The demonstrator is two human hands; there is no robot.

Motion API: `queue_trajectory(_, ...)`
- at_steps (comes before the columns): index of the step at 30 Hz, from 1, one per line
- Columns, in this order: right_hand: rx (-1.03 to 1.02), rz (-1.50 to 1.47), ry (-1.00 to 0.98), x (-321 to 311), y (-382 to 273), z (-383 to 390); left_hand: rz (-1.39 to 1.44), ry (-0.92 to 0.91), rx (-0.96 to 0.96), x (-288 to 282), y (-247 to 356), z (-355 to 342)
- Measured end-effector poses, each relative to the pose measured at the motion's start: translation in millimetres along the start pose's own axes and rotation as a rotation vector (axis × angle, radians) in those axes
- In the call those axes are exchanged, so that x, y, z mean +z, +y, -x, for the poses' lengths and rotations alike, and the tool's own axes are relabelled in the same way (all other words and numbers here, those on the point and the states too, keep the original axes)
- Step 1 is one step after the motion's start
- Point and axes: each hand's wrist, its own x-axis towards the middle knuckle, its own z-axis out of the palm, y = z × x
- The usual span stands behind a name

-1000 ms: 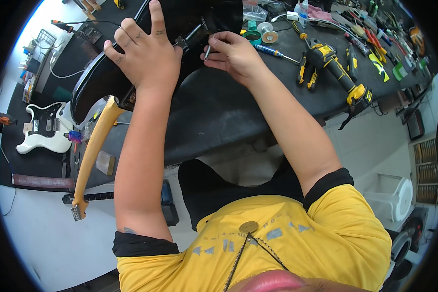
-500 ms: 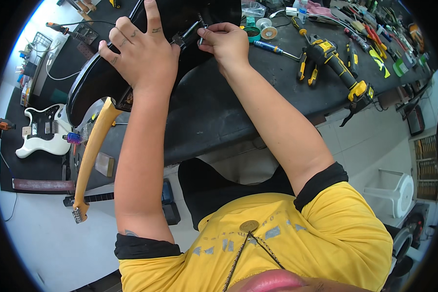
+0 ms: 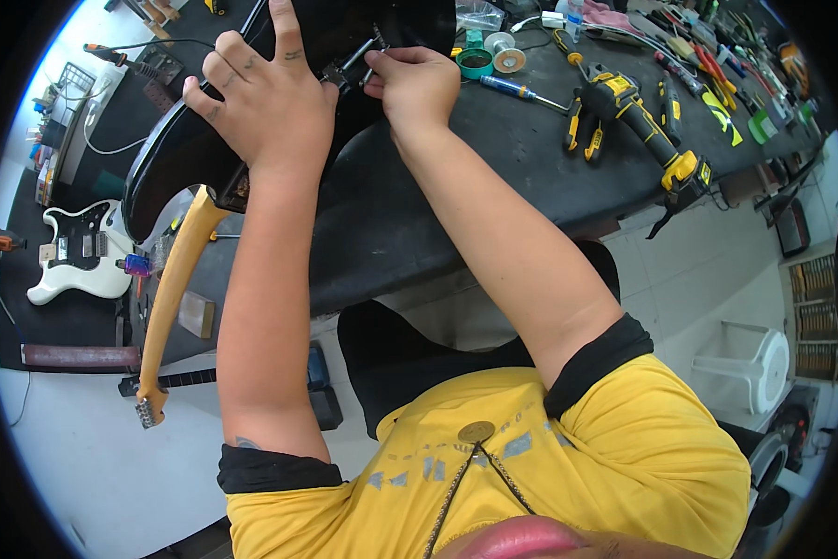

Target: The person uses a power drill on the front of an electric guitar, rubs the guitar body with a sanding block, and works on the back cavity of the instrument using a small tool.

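A glossy black electric guitar body [image 3: 149,191] lies at the bench's far side, with its pale wooden neck [image 3: 172,289] pointing toward me on the left. Fingers spread, my left hand [image 3: 284,107] presses flat on the body. Beside its thumb, a recess in the body holds silvery rod-like metal parts that look like springs [image 3: 359,54]. Just right of these, my right hand [image 3: 417,91] pinches a small slim metal piece [image 3: 367,77] between thumb and fingers. Its tip is too small to make out.
A blue screwdriver [image 3: 521,90], a solder spool [image 3: 506,56], yellow-black pliers [image 3: 582,130] and a yellow-black power tool [image 3: 638,112] lie to the right. More hand tools crowd the far right. A white guitar [image 3: 83,252] lies at left, and a white plastic stool [image 3: 763,368] stands on the floor.
My right hand has shifted a little left, closer to the metal parts in the recess, still pinching the slim piece. My left hand stays spread on the guitar body.
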Motion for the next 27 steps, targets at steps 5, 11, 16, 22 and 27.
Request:
queue_trajectory(5, -0.008, 0.120, 0.076, 11, 2, 6, 0.003, -0.046, -0.022, -4, 0, 0)
queue_trajectory(11, -0.260, 0.377, 0.040, -4, 13, 0, 0.031, 0.042, 0.026, 1, -4, 0)
queue_trajectory(16, -0.345, 0.338, 0.002, -14, 35, -2, 0.038, 0.053, 0.032, -1, -4, 2)
queue_trajectory(22, -0.372, 0.315, -0.026, -16, 37, -1, 0.028, 0.046, 0.031, -2, -6, 3)
queue_trajectory(27, -0.532, 0.336, -0.042, -16, 36, -9, 0.027, 0.043, 0.037, 0, -7, 0)
